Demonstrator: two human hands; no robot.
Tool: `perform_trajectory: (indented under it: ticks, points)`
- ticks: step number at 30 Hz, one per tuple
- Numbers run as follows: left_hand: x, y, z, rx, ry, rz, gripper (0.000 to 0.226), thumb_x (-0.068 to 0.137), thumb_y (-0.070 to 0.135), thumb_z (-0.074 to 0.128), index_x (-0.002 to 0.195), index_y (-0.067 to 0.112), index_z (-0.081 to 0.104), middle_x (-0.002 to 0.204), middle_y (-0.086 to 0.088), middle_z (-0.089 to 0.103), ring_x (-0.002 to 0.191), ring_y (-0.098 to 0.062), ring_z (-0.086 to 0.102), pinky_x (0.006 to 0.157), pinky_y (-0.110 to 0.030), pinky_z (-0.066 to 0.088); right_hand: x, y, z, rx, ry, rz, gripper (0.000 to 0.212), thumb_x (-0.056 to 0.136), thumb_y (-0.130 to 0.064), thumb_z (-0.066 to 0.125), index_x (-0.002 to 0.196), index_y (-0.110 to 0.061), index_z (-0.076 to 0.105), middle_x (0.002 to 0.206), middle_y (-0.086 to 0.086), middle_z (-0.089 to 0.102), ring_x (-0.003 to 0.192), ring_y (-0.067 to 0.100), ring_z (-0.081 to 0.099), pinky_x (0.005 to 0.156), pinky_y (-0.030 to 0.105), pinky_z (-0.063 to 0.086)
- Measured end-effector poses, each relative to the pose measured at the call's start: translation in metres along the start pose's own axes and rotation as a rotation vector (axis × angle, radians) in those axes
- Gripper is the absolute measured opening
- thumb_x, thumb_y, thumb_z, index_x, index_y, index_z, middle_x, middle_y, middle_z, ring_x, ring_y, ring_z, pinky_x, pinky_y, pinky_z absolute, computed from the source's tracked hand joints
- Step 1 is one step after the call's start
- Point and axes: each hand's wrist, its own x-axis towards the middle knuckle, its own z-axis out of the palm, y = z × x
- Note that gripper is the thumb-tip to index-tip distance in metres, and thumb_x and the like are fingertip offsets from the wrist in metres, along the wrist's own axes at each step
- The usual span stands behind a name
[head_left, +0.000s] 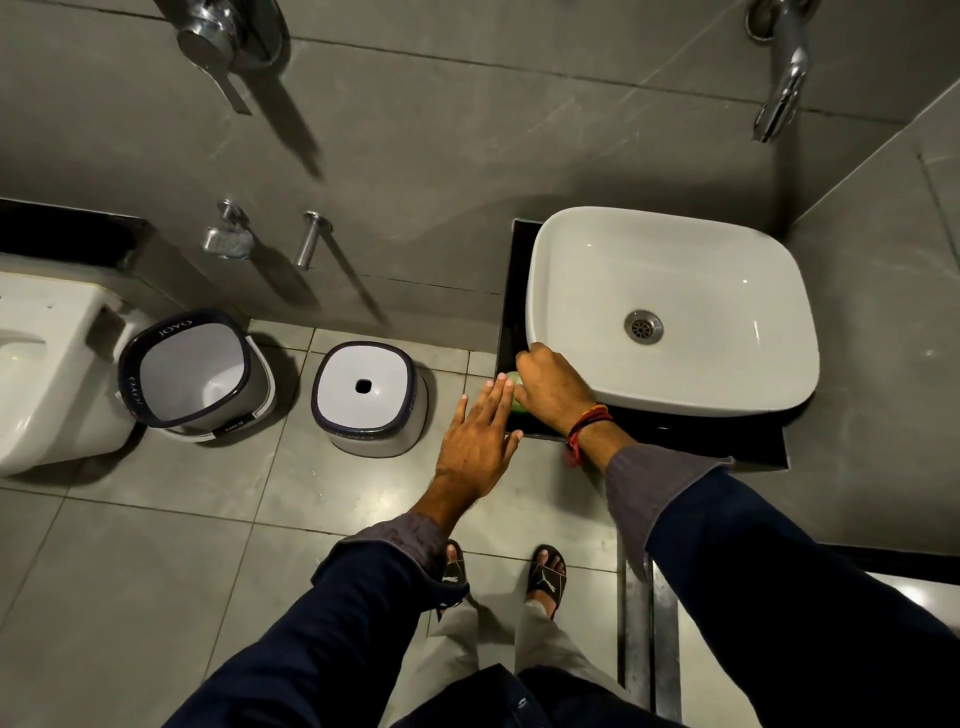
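A white rectangular basin (670, 260) sits on a black counter (727, 441) at the right. My right hand (550, 387) lies on the counter's left part beside the basin, fingers curled over a green object (517, 402) that is mostly hidden under it. My left hand (480, 441) hovers just left of it at the counter's corner, fingers straight and together, tips near the green object. A red thread band circles my right wrist.
A white bucket (192, 374) and an upturned white stool (366, 397) stand on the grey tiled floor at the left. A white toilet (47, 374) is at the far left. A wall tap (779, 88) hangs above the basin. My sandalled feet are below.
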Motion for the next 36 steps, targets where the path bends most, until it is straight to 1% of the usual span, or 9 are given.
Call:
perform_trajectory:
  ticks: [7, 11, 14, 17, 21, 25, 29, 32, 36]
  points:
    - [0.0, 0.002, -0.001, 0.015, -0.027, 0.006, 0.07, 0.109, 0.047, 0.034, 0.164, 0.016, 0.006, 0.174, -0.005, -0.002, 0.161, -0.022, 0.0, 0.132, -0.049, 0.006, -0.025, -0.008, 0.015, 0.376, 0.22, 0.416, 0.049, 0.087, -0.057, 0.064, 0.091, -0.009, 0.07, 0.078, 0.005, 0.066, 0.067, 0.019, 0.059, 0.059, 0.025, 0.047]
    - [0.004, 0.005, -0.005, 0.019, -0.004, 0.018, 0.073, 0.109, 0.047, 0.035, 0.164, 0.017, -0.001, 0.174, -0.003, -0.002, 0.161, -0.021, 0.0, 0.132, -0.048, 0.007, -0.047, 0.006, 0.022, 0.625, 0.338, 0.357, 0.03, 0.09, -0.031, 0.064, 0.114, -0.012, 0.068, 0.091, 0.006, 0.07, 0.081, 0.022, 0.067, 0.07, 0.029, 0.055]
    - [0.002, 0.001, -0.005, 0.007, 0.003, 0.005, 0.074, 0.109, 0.048, 0.035, 0.164, 0.016, -0.002, 0.174, -0.004, -0.001, 0.161, -0.021, 0.001, 0.132, -0.048, 0.007, -0.05, 0.005, 0.029, 0.632, 0.285, 0.296, 0.044, 0.087, -0.004, 0.065, 0.13, -0.011, 0.061, 0.114, 0.011, 0.068, 0.092, 0.025, 0.067, 0.083, 0.038, 0.062]
    - [0.001, -0.002, -0.003, -0.011, -0.002, -0.022, 0.074, 0.109, 0.047, 0.035, 0.164, 0.016, -0.002, 0.174, -0.003, -0.001, 0.161, -0.02, 0.0, 0.132, -0.048, 0.007, -0.041, 0.001, 0.032, 0.617, 0.288, 0.271, 0.044, 0.086, -0.006, 0.069, 0.13, -0.011, 0.062, 0.118, 0.01, 0.068, 0.105, 0.024, 0.065, 0.096, 0.039, 0.057]
    - [0.002, 0.0, 0.001, -0.002, -0.015, -0.026, 0.073, 0.109, 0.047, 0.034, 0.164, 0.016, 0.0, 0.174, -0.005, 0.0, 0.161, -0.021, 0.001, 0.132, -0.048, 0.007, -0.032, 0.001, 0.032, 0.595, 0.319, 0.375, 0.026, 0.085, -0.026, 0.075, 0.107, -0.011, 0.069, 0.096, 0.009, 0.071, 0.089, 0.024, 0.066, 0.077, 0.043, 0.061]
    - [0.004, 0.0, 0.0, 0.016, -0.023, -0.015, 0.072, 0.109, 0.048, 0.033, 0.164, 0.015, 0.001, 0.174, -0.005, 0.0, 0.161, -0.022, 0.002, 0.132, -0.048, 0.006, -0.029, 0.003, 0.03, 0.454, 0.321, 0.47, 0.047, 0.079, -0.057, 0.074, 0.096, -0.014, 0.066, 0.087, 0.005, 0.071, 0.079, 0.023, 0.066, 0.064, 0.038, 0.06]
    - [0.006, -0.003, -0.004, 0.012, -0.009, -0.003, 0.072, 0.109, 0.047, 0.034, 0.164, 0.016, 0.001, 0.174, -0.004, 0.002, 0.161, -0.021, 0.002, 0.132, -0.048, 0.007, -0.03, 0.002, 0.032, 0.492, 0.363, 0.329, 0.043, 0.082, -0.035, 0.074, 0.119, -0.016, 0.066, 0.108, 0.004, 0.066, 0.093, 0.021, 0.066, 0.073, 0.035, 0.06]
    - [0.005, -0.003, -0.005, 0.027, -0.011, -0.004, 0.072, 0.109, 0.047, 0.035, 0.164, 0.016, 0.001, 0.174, -0.005, 0.002, 0.161, -0.021, 0.003, 0.131, -0.047, 0.006, -0.028, 0.001, 0.033, 0.472, 0.346, 0.365, 0.03, 0.085, -0.036, 0.072, 0.105, -0.014, 0.067, 0.1, 0.004, 0.066, 0.086, 0.024, 0.066, 0.066, 0.033, 0.057]
    - [0.005, -0.001, -0.005, 0.038, -0.025, -0.008, 0.072, 0.109, 0.047, 0.034, 0.164, 0.015, 0.003, 0.174, -0.006, 0.003, 0.161, -0.022, 0.003, 0.131, -0.046, 0.005, -0.025, 0.0, 0.029, 0.376, 0.348, 0.434, 0.042, 0.079, -0.055, 0.073, 0.087, -0.016, 0.058, 0.088, 0.001, 0.064, 0.073, 0.02, 0.059, 0.055, 0.028, 0.044]
